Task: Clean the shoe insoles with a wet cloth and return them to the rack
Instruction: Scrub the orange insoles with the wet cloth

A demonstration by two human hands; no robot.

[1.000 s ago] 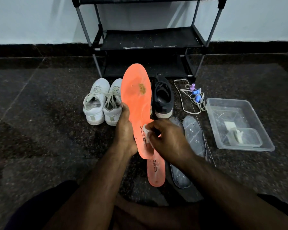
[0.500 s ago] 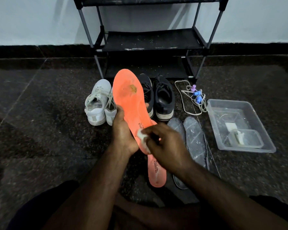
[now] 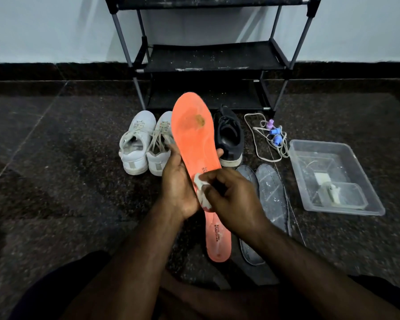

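My left hand (image 3: 178, 188) grips an orange insole (image 3: 194, 135) by its heel and holds it upright; a brown stain sits near the toe. My right hand (image 3: 231, 199) pinches a small white wet cloth (image 3: 200, 185) against the heel part of that insole. A second orange insole (image 3: 217, 239) lies on the floor below my hands. Two grey insoles (image 3: 273, 195) lie flat to the right. The black shoe rack (image 3: 208, 58) stands against the wall behind.
A pair of white sneakers (image 3: 141, 144) and a black shoe (image 3: 231, 137) stand before the rack. White laces with blue and purple pieces (image 3: 273, 135) lie to the right. A clear plastic tub (image 3: 333, 176) holding water and a smaller container sits at far right on the dark stone floor.
The held insole has tilted left and then back more upright. My right hand with the cloth has slid down its heel part.
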